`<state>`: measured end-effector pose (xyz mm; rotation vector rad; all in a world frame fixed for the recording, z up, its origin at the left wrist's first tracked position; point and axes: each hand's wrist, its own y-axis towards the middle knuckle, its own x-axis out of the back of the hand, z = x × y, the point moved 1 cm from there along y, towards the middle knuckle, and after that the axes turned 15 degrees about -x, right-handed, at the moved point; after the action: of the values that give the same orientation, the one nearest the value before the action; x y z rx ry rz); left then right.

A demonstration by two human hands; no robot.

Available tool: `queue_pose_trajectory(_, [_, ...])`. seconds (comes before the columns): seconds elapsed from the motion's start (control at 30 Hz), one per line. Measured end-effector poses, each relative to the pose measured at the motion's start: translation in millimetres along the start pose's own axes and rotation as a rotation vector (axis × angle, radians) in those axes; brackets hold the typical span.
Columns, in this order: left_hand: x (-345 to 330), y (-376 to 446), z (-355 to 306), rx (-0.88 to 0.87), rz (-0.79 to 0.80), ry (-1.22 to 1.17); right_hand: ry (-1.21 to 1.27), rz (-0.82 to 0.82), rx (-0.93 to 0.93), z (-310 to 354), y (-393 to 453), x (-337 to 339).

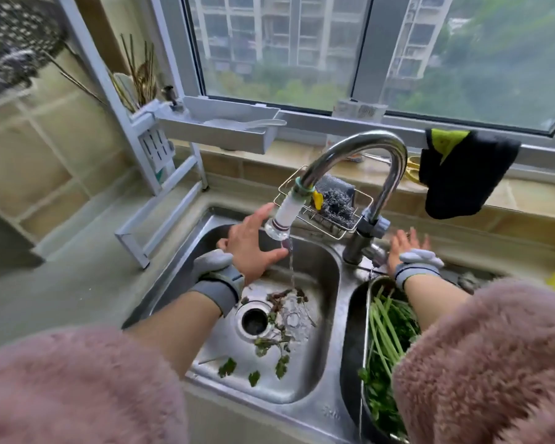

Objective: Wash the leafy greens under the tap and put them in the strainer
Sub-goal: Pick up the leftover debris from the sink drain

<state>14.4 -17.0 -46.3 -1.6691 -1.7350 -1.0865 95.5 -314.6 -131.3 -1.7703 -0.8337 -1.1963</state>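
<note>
Water's running in a thin stream from the tap [305, 184] into the left basin of the sink [334, 373], and my left hand [252, 248] hangs beside the nozzle with fingers spread, holding nothing. My right hand [404, 251] is out at two o'clock from the drain, fingers fanned open by the tap's base — whether it rests on the lever I can't tell. The leafy greens [386, 334] sit at three o'clock from the drain [253, 320], piled in the strainer [366, 315] in the right basin, partly under my right sleeve. I judge them light and limp at the leaf end, firmer along the pale green stems, and slick once wet — so I'd gather a loose bunch by the stems and cradle rather than squeeze, since the leaves look easy to bruise or tear. Loose scraps [269, 350] lie scattered around the drain from three to six o'clock, a sign that bits shed easily. A scouring pad sits in the wire rack [324, 213] at twelve o'clock behind the nozzle.
</note>
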Motion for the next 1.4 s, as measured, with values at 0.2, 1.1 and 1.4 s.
queue_pose_trajectory(0.2, [11.1, 15.9, -16.7, -0.011, 0.027, -0.102, -0.114, 0.037, -0.022, -3.2, -19.7, 2.8])
queue_pose_trajectory(1.1, [-2.4, 21.5, -34.8, -0.107, 0.193, -0.470, 0.098, 0.203, 0.117, 55.7, -109.3, -11.2])
queue_pose_trajectory(1.4, [6.0, 46.5, -1.0, -0.128, 0.076, -0.336, 0.052, 0.226, 0.150, 66.2, -113.0, -14.6])
